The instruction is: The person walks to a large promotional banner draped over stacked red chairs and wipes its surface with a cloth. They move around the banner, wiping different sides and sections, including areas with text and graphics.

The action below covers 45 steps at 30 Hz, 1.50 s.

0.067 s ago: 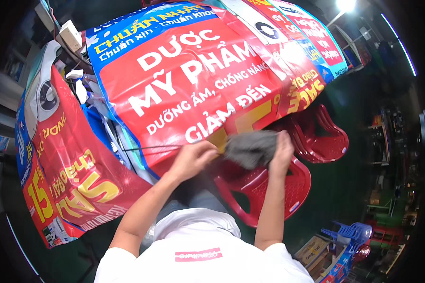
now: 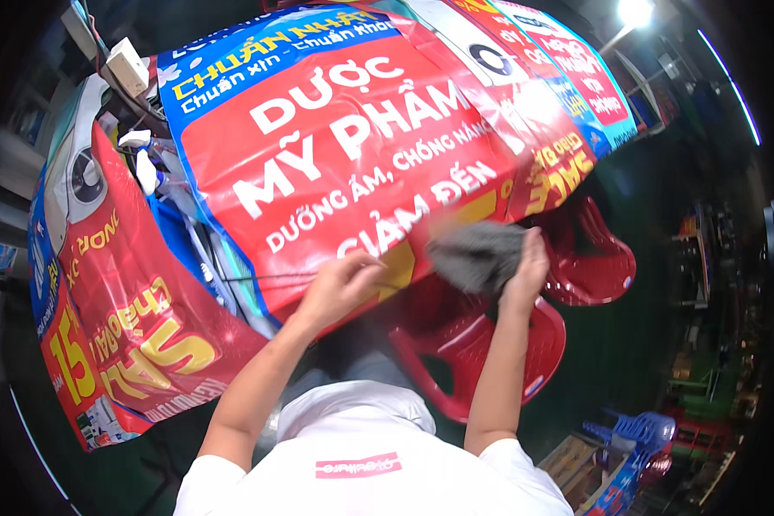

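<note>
A dark grey cloth (image 2: 477, 256), blurred by motion, is bunched in my right hand (image 2: 529, 271), whose fingers close on its right side. It hangs over the near edge of a red and blue printed banner sheet (image 2: 206, 163) that covers a table. To the left of the cloth and apart from it, my left hand (image 2: 344, 288) is closed with its fingers curled just above the banner's lower edge. A thin dark strand (image 2: 275, 277) runs leftward from beside that hand; whether the fingers hold it is hidden.
Red plastic chairs (image 2: 482, 344) stand close against the table's near right side. Another printed sheet (image 2: 138, 318) drapes down at the left. A white box with cables (image 2: 127, 67) sits at the far left. Blue plastic stools (image 2: 636, 430) and a cardboard box (image 2: 572, 460) are at lower right.
My right hand has moved slightly right and up with the cloth. My left hand has shifted a little left, widening the gap between it and the cloth.
</note>
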Each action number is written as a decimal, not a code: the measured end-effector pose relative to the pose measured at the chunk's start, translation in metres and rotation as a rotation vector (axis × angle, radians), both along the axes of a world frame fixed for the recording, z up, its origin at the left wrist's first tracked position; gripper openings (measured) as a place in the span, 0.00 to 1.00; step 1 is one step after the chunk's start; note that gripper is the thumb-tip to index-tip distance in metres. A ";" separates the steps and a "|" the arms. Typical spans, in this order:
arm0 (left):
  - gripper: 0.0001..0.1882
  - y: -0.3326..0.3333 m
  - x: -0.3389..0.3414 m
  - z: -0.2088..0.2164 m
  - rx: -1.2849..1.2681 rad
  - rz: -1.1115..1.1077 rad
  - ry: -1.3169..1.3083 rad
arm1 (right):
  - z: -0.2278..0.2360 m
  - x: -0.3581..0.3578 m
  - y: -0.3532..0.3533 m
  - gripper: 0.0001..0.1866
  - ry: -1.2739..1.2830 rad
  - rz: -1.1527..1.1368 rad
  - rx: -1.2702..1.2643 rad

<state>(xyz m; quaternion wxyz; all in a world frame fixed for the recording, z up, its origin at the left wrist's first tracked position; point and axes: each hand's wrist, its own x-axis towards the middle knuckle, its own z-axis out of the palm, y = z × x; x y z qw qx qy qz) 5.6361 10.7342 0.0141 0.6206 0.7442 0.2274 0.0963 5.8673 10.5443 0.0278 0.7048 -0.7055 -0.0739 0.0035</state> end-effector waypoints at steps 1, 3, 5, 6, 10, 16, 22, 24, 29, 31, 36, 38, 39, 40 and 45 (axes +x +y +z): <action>0.09 0.016 0.004 -0.004 -0.184 0.174 0.039 | 0.005 0.031 0.015 0.25 0.013 0.044 0.061; 0.07 0.047 0.013 -0.016 -0.024 0.354 -0.058 | 0.010 0.097 0.059 0.23 -0.234 0.131 -0.109; 0.08 0.076 0.024 -0.029 0.262 0.392 -0.051 | -0.001 0.138 0.109 0.20 -0.349 0.340 -0.458; 0.10 0.088 0.031 -0.036 0.408 0.397 0.022 | -0.015 0.144 0.136 0.21 -0.317 0.375 -0.559; 0.18 0.139 0.061 -0.065 0.883 0.447 0.140 | -0.099 0.149 0.199 0.36 -0.386 0.799 -0.952; 0.26 0.213 0.066 -0.093 1.092 0.527 0.489 | -0.153 0.245 0.219 0.26 -0.876 0.860 -0.816; 0.25 0.230 0.040 -0.110 0.978 0.544 0.795 | -0.083 0.267 0.315 0.18 -0.311 0.427 -0.416; 0.25 0.230 0.038 -0.114 1.034 0.562 0.699 | -0.086 0.236 0.351 0.18 -0.513 0.717 -0.155; 0.26 0.228 0.037 -0.118 1.071 0.580 0.707 | -0.141 0.265 0.425 0.21 -1.333 1.107 -0.701; 0.26 0.227 0.037 -0.118 1.031 0.572 0.704 | -0.158 0.319 0.454 0.19 -1.006 0.818 -1.014; 0.27 0.227 0.039 -0.115 1.014 0.582 0.713 | -0.163 0.330 0.514 0.16 -0.757 0.313 -1.007; 0.27 0.226 0.040 -0.114 1.011 0.589 0.698 | -0.158 0.259 0.510 0.13 -0.815 0.761 -0.255; 0.27 0.226 0.040 -0.114 1.010 0.592 0.697 | -0.154 0.221 0.507 0.13 -0.595 1.112 -0.186; 0.28 0.226 0.041 -0.113 0.998 0.594 0.691 | -0.152 0.177 0.494 0.13 -0.996 0.970 -0.188; 0.28 0.227 0.043 -0.111 0.978 0.604 0.686 | -0.139 0.098 0.491 0.16 -1.192 1.623 -0.349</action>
